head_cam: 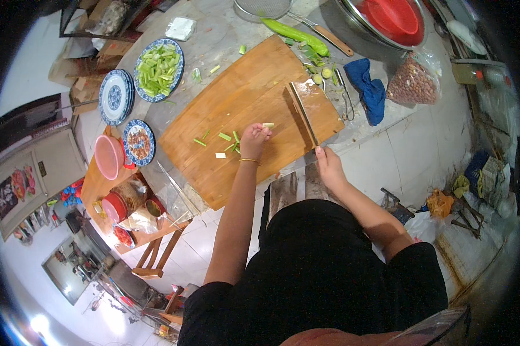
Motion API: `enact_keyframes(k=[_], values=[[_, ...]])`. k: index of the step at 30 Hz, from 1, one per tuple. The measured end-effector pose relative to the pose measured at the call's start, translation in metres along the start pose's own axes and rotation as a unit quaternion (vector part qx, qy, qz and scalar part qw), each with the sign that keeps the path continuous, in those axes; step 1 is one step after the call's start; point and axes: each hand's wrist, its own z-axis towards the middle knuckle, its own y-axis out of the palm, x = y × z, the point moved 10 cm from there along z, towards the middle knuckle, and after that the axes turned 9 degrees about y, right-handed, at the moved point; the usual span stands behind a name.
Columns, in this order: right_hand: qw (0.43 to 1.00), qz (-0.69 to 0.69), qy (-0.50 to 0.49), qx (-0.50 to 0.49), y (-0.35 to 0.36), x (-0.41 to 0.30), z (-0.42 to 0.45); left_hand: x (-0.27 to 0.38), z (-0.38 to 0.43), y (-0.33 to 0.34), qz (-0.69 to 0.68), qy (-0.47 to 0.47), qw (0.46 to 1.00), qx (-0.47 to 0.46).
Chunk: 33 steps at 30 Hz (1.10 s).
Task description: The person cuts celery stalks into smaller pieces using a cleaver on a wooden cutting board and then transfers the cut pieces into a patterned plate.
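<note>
My left hand is over the middle of a wooden cutting board, with a short pale piece of vegetable between its fingertips. My right hand grips the handle of a cleaver at the board's right part, its blade seen nearly edge-on. Cut green pieces and a white piece lie on the board beside my left wrist. A blue-patterned plate of chopped green vegetable stands beyond the board's left side.
Stacked plates, a plate of nuts and a pink bowl are at the left. Around the board's far right lie a green gourd-like vegetable, a strainer, a peeler, a blue cloth and a bag of peanuts.
</note>
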Motion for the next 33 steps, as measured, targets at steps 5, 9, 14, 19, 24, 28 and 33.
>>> enact_keyframes(k=[5,9,14,19,24,28,33], values=[[0.987,-0.152,-0.050,0.026,-0.016,-0.035,-0.005,0.028,-0.002,-0.029,-0.095,0.013,0.995,0.017],[0.963,-0.234,-0.104,0.086,-0.025,-0.044,-0.006,0.079,0.047,-0.092,-0.055,0.052,0.994,0.074],[0.946,-0.278,-0.145,0.084,-0.020,-0.058,-0.010,0.186,0.163,-0.217,0.113,0.222,0.956,0.153],[0.912,-0.324,-0.214,0.129,-0.011,-0.062,-0.003,0.242,0.218,-0.273,0.341,0.241,0.874,0.249],[0.904,-0.328,-0.228,0.151,-0.011,-0.051,0.020,0.261,0.146,-0.217,0.452,0.331,0.795,0.232],[0.893,-0.340,-0.253,0.151,0.004,-0.073,0.031,0.159,0.029,-0.206,0.531,0.377,0.748,0.133],[0.868,-0.399,-0.239,0.174,0.003,-0.076,0.036,0.097,-0.048,-0.149,0.539,0.230,0.809,0.042]])
